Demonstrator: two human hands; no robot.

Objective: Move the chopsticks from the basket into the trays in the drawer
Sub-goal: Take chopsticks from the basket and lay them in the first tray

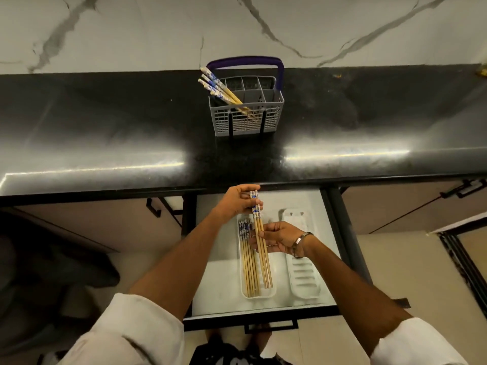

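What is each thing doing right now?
Drawer: open.
Left tray: holds chopsticks.
Right tray: empty.
Basket: some chopsticks remain.
Held chopsticks: above left tray.
Left hand: gripping decorated ends.
Right hand: holding the shafts.

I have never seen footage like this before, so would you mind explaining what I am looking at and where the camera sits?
There is no machine here. One wide-angle camera worn on a person's head looks down at their two bare hands. Both the left hand and the right hand hold a small bundle of wooden chopsticks with blue-and-white patterned tops over an open drawer. Beneath it, a white plastic tray already holds more chopsticks; a second white ribbed tray beside it looks empty. On the glossy black countertop stands a grey plastic cutlery basket with a purple handle, with several chopsticks leaning in its left side.
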